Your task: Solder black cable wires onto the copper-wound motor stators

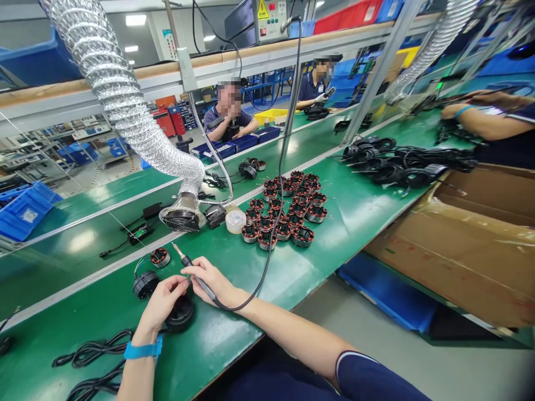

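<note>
My right hand (212, 280) is closed around a soldering iron (199, 280), whose copper-coloured tip points up and left, away from me. Its cord loops back over my right forearm. My left hand (163, 301) pinches the end of a thin wire (188, 276), right beside my right fingertips; the wire is mostly hidden by the fingers. Under both hands lies a round black housing (179, 313), partly covered. Just beyond my left hand is another black round part (146, 284), with thin coloured wires running near a copper-wound stator (160, 257).
Many stators (284, 209) are grouped mid-bench, near a white roll (235, 221). A fume duct (183, 214) hangs over the bench. Black cables (94, 348) lie at left, more cabled parts (393, 161) at right. A cardboard box (468, 239) stands right; co-workers sit opposite and at right.
</note>
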A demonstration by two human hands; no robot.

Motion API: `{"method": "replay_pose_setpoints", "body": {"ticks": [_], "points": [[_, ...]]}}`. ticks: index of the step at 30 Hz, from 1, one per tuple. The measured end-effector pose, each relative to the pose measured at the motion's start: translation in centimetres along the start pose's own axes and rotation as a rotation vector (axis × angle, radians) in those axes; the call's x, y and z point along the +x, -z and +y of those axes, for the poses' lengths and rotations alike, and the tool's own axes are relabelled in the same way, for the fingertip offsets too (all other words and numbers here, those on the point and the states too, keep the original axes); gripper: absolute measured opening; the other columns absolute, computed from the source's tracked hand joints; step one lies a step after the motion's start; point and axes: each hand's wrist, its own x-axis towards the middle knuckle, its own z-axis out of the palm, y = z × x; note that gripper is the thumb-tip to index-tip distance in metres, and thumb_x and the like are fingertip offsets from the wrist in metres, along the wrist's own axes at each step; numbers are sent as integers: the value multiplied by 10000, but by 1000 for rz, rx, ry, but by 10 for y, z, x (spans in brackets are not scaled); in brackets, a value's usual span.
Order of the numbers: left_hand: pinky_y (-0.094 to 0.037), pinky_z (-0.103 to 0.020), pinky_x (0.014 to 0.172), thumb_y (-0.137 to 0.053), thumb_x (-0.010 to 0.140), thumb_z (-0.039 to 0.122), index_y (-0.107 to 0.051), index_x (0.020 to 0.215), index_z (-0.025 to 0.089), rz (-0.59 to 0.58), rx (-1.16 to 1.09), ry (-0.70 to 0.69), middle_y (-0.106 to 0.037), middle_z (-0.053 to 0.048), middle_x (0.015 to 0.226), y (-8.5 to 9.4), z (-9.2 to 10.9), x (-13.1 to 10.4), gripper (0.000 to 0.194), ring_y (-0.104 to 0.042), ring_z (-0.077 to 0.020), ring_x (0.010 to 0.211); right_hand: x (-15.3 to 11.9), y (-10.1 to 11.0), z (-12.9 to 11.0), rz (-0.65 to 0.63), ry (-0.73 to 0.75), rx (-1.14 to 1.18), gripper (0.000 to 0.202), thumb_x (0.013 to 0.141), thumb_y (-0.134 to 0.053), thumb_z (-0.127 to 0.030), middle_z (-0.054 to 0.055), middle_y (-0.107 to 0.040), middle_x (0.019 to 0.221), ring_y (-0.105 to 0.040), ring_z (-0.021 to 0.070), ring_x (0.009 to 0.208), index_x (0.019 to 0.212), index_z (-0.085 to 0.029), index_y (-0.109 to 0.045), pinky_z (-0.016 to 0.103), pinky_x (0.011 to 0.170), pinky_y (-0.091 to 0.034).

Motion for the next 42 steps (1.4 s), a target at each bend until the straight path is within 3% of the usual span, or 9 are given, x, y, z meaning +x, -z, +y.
{"method": "replay_pose_setpoints", "body": {"ticks": [7,15,22,29,33,38,42], "points": [[-352,-267,647,-645,760,541,-623,698,154,69,-15,-14,-539,-3,663,-4,-6,4,392,-452,-158,665,-2,3,-3,-103,-8,-19,492,793,-513,-2,45,-517,1046,-563,124,848,1215,-246,-578,217,779,-502],[-341,-265,623,-666,725,517,-661,703,145,127,-10,25,-554,-3,635,-4,-9,4,373,-459,-152,632,-11,18,-3,-84,-89,120,538,770,-530,12,52,-509,1096,-602,124,882,1244,-242,-552,261,842,-511],[-350,-267,614,-675,708,511,-677,722,139,141,-27,28,-565,-9,632,-5,-7,3,373,-470,-152,619,-14,14,4,-24,-137,222,403,870,-530,-54,47,-486,1081,-617,101,811,1222,-249,-553,271,829,-531],[-353,-268,611,-676,722,488,-689,733,135,152,-33,26,-582,-21,648,-6,-9,2,354,-474,-153,622,-14,-11,-1,176,-212,112,353,854,-511,-43,66,-477,1044,-599,140,820,1154,-222,-561,297,795,-551],[-355,-269,609,-683,719,481,-692,731,130,161,-40,26,-582,-21,642,-6,-11,2,352,-472,-149,618,-17,-9,-5,200,-237,154,357,863,-519,-51,61,-470,1068,-609,112,753,1174,-224,-542,289,786,-558],[-362,-268,609,-673,738,481,-701,745,128,146,-18,22,-593,-24,660,-6,-10,1,354,-474,-148,630,-24,7,-4,131,-218,41,471,826,-624,-81,80,-529,1140,-578,220,1062,1251,-261,-527,400,967,-494],[-366,-267,600,-684,715,492,-704,749,128,139,-15,38,-599,-23,655,-8,-7,-1,365,-475,-148,621,-25,10,1,93,-247,44,560,810,-617,-55,90,-517,1210,-565,223,1107,1314,-262,-489,402,1000,-476]]}}
